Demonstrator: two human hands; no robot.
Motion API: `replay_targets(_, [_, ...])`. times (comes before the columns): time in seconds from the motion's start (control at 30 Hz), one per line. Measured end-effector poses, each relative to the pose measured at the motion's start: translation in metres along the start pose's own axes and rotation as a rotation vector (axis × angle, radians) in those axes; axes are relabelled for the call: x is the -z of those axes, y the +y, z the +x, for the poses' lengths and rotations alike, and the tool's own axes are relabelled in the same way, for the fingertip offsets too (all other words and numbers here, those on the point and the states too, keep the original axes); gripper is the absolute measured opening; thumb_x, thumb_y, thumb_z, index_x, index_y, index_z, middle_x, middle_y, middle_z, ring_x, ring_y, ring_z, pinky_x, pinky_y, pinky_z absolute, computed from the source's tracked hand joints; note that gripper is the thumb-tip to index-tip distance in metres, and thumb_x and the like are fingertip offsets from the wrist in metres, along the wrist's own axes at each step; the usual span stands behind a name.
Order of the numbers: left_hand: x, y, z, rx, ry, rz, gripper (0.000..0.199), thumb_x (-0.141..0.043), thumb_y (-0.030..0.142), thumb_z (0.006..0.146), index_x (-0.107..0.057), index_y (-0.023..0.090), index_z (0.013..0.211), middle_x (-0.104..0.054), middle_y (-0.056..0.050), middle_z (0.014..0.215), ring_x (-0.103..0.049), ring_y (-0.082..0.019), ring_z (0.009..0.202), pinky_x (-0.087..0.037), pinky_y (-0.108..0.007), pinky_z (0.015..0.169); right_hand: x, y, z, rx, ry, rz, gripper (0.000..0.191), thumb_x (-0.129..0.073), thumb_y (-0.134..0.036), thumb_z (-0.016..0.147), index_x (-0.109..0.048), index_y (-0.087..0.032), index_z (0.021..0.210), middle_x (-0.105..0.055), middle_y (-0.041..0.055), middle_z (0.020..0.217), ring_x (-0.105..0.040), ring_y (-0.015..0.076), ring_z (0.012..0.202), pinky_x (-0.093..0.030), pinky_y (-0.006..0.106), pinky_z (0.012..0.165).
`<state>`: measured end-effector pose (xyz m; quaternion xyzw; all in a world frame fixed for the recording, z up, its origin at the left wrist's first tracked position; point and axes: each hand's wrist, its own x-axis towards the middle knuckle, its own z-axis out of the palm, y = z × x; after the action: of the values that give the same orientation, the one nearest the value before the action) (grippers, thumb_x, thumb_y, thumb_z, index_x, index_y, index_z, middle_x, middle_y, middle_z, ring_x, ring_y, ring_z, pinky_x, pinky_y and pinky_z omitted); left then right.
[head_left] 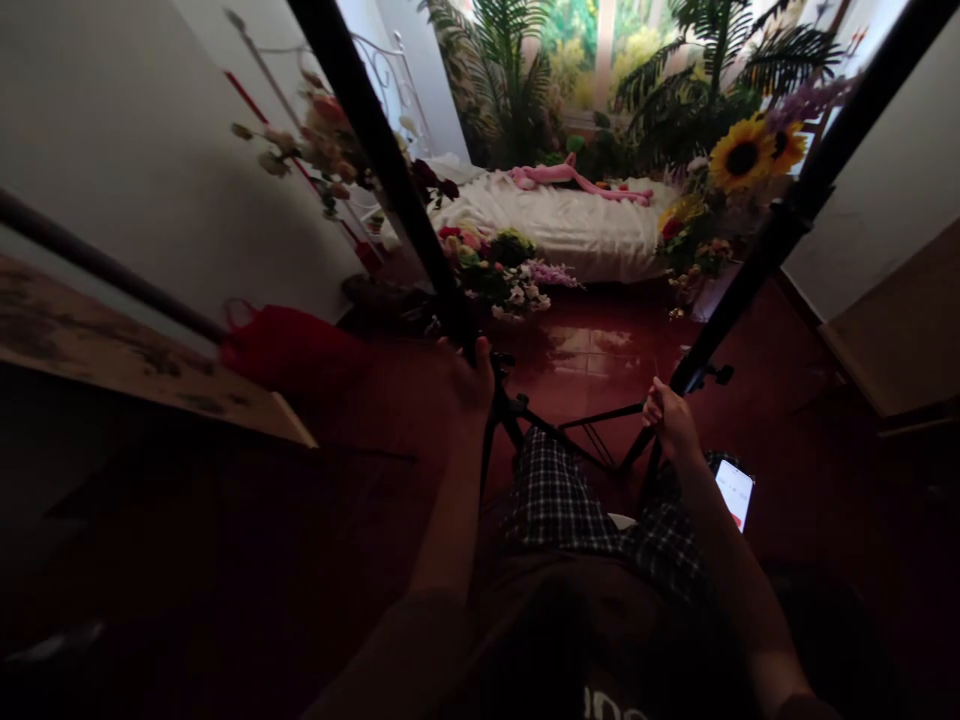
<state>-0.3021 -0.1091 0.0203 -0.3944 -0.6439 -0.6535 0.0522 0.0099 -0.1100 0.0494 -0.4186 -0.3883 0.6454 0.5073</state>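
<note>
Left of the bed [592, 228] and on its near side, one red bag [300, 345] is noted, apparently set aside on the floor. Before the bed's left end, the first of two black poles, the left pole [381, 150], is met by the left hand [471, 378] at the thumb's crook, presumably for steadying; whether the fingers are closed cannot be told in the gloom. Behind the bed, two palms [517, 90] are stood, likely as backdrop. On the bed, one pink plush toy [551, 174] is laid lengthwise, probably for display. Before the bed's right end, the right hand [673, 420] is held just beside the second, the right pole [780, 225]; its fingers are curled together, contents indeterminable. Well forward of the bed, one lit phone [735, 490] is placed by the thigh, perhaps for easy viewing. Two sunflowers [742, 158] are counted at the bed's right end.
</note>
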Motion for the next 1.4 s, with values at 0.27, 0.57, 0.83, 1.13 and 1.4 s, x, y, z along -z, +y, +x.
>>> replay_targets(0.27, [-0.012, -0.004, 0.010, 0.055, -0.012, -0.019, 0.039, -0.049, 0.057, 0.089, -0.061, 0.020, 0.095, -0.069, -0.006, 0.078, -0.068, -0.015, 0.071, -0.050, -0.026, 0.064, -0.095, 0.023, 0.010, -0.334, -0.264, 0.085, 0.031, -0.063, -0.043, 0.085, -0.047, -0.022, 0.068, -0.027, -0.0114, 0.044, -0.027, 0.0059, 0.037, -0.029, 0.017, 0.038])
replay_targets(0.57, [-0.008, -0.005, 0.000, 0.053, 0.024, -0.024, 0.046, -0.049, 0.062, 0.088, -0.060, 0.018, 0.090, -0.068, -0.006, 0.075, -0.065, -0.015, 0.067, -0.049, -0.027, 0.064, -0.192, 0.037, 0.025, -0.796, -0.538, 0.449, 0.050, -0.032, -0.054, 0.099, -0.041, -0.021, 0.063, -0.027, -0.0101, 0.039, -0.022, 0.0063, 0.034, -0.023, 0.013, 0.034])
replay_targets(0.83, [-0.009, -0.008, -0.001, 0.074, 0.021, -0.071, 0.046, -0.051, 0.064, 0.086, -0.060, 0.019, 0.089, -0.066, -0.004, 0.075, -0.061, -0.014, 0.065, -0.046, -0.027, 0.062, -0.189, 0.030, 0.042, -0.852, -0.658, 0.290, 0.036, -0.035, -0.036, 0.099, -0.043, -0.020, 0.067, -0.035, -0.0084, 0.047, -0.030, 0.0046, 0.036, -0.026, 0.013, 0.036])
replay_targets(1.13, [-0.009, -0.010, 0.000, 0.035, 0.008, -0.123, 0.045, -0.054, 0.062, 0.086, -0.061, 0.018, 0.089, -0.065, -0.004, 0.073, -0.064, -0.015, 0.066, -0.048, -0.026, 0.062, -0.176, 0.043, 0.049, 0.006, -0.698, -0.652, 0.022, -0.050, -0.039, 0.091, -0.048, -0.022, 0.077, -0.051, -0.0032, 0.059, -0.048, 0.0116, 0.050, -0.038, 0.021, 0.050])
replay_targets(1.4, [-0.009, -0.008, -0.001, 0.021, 0.005, -0.174, 0.042, -0.055, 0.060, 0.086, -0.061, 0.018, 0.093, -0.068, -0.004, 0.077, -0.066, -0.014, 0.069, -0.049, -0.025, 0.063, -0.170, 0.013, 0.046, 0.931, -0.630, -1.185, 0.028, -0.058, -0.020, 0.083, -0.057, -0.021, 0.111, -0.068, 0.0098, 0.106, -0.062, 0.0252, 0.102, -0.048, 0.038, 0.088])
